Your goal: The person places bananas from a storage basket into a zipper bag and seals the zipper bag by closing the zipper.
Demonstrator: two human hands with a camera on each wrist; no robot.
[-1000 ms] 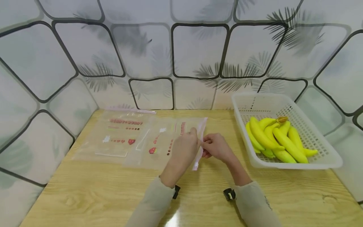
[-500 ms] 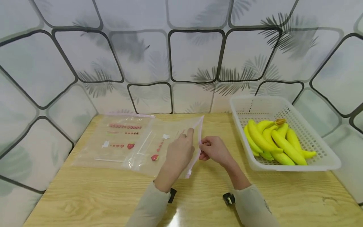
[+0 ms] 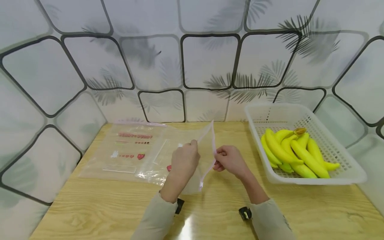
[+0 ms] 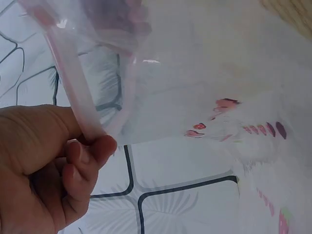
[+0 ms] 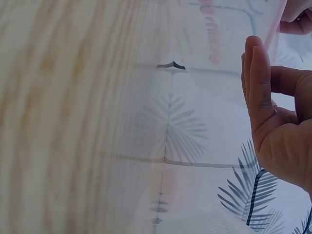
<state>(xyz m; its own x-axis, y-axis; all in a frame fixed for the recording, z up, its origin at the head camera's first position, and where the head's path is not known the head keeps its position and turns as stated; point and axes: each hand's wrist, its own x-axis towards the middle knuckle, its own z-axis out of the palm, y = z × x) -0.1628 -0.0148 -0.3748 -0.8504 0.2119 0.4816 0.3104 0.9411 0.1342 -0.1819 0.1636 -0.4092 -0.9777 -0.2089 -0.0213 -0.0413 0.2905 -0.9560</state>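
Note:
A clear zip bag with a pink zip edge (image 3: pixel 213 141) and red prints is held up between both hands, its mouth spread into a gap. My left hand (image 3: pixel 185 160) pinches one lip of the mouth; in the left wrist view the thumb and curled fingers (image 4: pixel 105 148) grip the pink strip. On the other side my right hand (image 3: pixel 231 161) pinches the opposite lip between thumb and fingers. The zip's slider (image 3: pixel 201 184) sits at the near end of the mouth. A second printed zip bag (image 3: pixel 126 146) lies flat to the left, partly overlapped by the held one.
A white perforated basket (image 3: pixel 352 171) holding several yellow bananas (image 3: pixel 310 155) stands on the right of the wooden table (image 3: pixel 99 206). Patterned walls (image 3: pixel 162 73) close off the back and both sides.
The held bag has gone from lying nearly flat to a parted mouth. My left hand has drawn its lip leftward, while my right hand stays nearly in place.

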